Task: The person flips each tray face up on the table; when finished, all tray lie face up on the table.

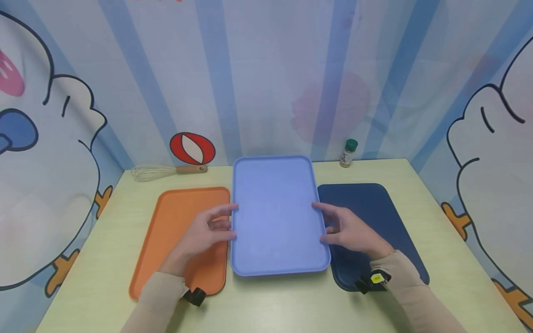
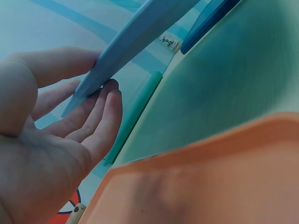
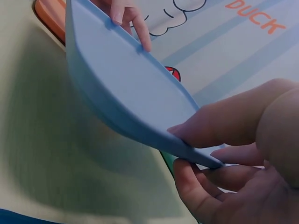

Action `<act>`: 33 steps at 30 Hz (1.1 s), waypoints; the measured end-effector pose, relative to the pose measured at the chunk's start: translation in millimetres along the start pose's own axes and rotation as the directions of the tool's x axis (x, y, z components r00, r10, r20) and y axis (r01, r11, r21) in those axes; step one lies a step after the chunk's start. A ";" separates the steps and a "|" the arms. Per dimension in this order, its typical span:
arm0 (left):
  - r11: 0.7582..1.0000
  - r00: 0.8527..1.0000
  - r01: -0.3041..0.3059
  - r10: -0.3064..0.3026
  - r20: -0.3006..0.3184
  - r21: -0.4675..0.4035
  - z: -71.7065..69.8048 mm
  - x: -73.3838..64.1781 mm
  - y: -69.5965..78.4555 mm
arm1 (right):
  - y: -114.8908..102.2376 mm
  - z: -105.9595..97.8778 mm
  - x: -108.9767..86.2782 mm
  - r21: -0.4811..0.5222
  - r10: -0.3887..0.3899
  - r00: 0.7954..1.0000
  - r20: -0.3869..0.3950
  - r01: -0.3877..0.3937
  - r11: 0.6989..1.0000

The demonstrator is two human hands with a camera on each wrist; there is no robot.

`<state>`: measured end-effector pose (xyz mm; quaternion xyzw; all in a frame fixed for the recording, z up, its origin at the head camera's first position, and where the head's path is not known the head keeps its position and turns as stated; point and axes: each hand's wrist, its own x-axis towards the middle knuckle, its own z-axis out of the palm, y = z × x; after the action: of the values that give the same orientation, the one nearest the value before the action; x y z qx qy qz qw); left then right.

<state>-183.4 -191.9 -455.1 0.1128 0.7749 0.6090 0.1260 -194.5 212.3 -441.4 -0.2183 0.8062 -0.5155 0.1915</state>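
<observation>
Both hands hold a light blue rectangular tray in the air above the table. My left hand grips its left edge, and my right hand grips the right edge. Each wrist view shows a thumb on the upper side and fingers beneath the rim. An orange tray lies on the table below the left hand. Under the right hand and forearm lies a dark blue tray. A shadow falls on the table below the held tray.
A whisk with a wooden handle lies at the back left. Near the back edge, a small jar with a green lid stands upright. A green strip-like thing lies along the table's back edge. A printed curtain hangs behind.
</observation>
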 end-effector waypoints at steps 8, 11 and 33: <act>0.999 0.999 0.032 -0.032 0.008 0.038 1.9 1.0 -1.7 | 0.4 4.5 -0.4 -0.078 0.036 0.999 -0.014 -0.037 0.996; 0.997 0.999 0.050 -0.050 0.007 0.051 2.7 2.3 -3.3 | -0.4 5.0 -0.3 -0.101 0.059 0.998 -0.027 -0.061 0.993; 0.974 0.996 0.081 -0.085 0.008 0.212 5.2 2.6 -7.4 | 7.3 10.2 6.1 -0.202 0.076 0.996 -0.037 -0.082 0.976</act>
<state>-184.3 -188.0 -463.5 0.0982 0.8382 0.5165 0.1450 -195.2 204.0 -452.6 -0.1970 0.8655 -0.4252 0.1770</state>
